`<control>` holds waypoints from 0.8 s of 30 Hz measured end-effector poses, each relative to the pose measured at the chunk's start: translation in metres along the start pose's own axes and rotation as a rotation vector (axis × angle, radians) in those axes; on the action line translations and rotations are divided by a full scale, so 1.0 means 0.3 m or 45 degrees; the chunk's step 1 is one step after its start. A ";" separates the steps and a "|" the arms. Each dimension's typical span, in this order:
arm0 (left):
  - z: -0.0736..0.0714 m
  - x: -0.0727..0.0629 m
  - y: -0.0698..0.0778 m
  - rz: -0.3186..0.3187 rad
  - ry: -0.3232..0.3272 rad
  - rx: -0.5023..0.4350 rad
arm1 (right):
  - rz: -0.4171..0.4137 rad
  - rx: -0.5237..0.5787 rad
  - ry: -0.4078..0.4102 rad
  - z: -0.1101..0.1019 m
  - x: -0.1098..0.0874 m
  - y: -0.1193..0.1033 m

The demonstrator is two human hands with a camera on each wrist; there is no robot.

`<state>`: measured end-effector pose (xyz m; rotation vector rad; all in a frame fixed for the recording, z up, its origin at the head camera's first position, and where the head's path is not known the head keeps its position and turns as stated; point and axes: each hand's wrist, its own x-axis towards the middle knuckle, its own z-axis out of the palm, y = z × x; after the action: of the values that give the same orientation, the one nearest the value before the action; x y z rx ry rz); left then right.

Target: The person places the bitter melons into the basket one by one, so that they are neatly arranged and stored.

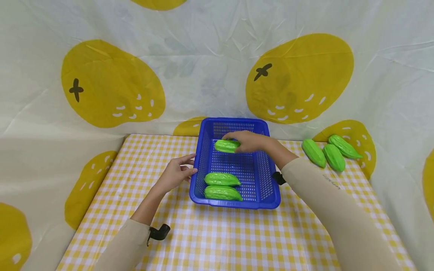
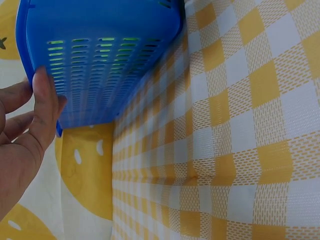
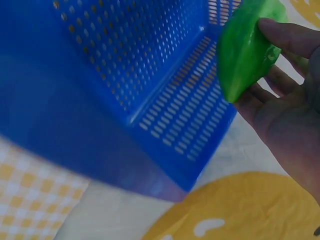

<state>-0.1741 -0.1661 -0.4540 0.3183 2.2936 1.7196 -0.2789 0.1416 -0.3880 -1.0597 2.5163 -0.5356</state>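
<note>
A blue plastic basket (image 1: pixel 234 204) with slotted walls stands on the checked table. My right hand (image 1: pixel 249 141) reaches in over its far part and grips a glossy green bitter melon (image 1: pixel 225 146) by its right end. In the right wrist view the thumb lies on one side of that melon (image 3: pixel 245 57), fingers on the other. Two more bitter melons, an upper one (image 1: pixel 222 179) and a lower one (image 1: pixel 222 193), lie side by side at the basket's near left. My left hand (image 1: pixel 173 175) touches the left rim from outside, thumb against the wall in the left wrist view.
Three green bitter melons, a left one (image 1: pixel 313 153), a middle one (image 1: pixel 334 157) and a right one (image 1: pixel 344 146), lie at the table's far right. A pale curtain (image 1: pixel 203 75) with yellow fruit prints hangs behind and beside the yellow-and-white checked tablecloth (image 1: pixel 217 241).
</note>
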 end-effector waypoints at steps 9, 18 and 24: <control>0.001 0.002 0.001 -0.007 0.011 -0.007 | 0.072 0.029 -0.157 0.058 0.050 -0.025; 0.006 0.007 -0.006 -0.014 0.005 -0.005 | 0.073 0.008 -0.247 0.130 0.075 -0.022; 0.004 0.006 -0.006 -0.008 0.014 -0.001 | 0.080 0.005 -0.227 0.156 0.080 -0.026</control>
<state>-0.1753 -0.1649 -0.4563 0.3015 2.2992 1.7237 -0.2684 0.1094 -0.4290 -0.9782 2.3824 -0.4090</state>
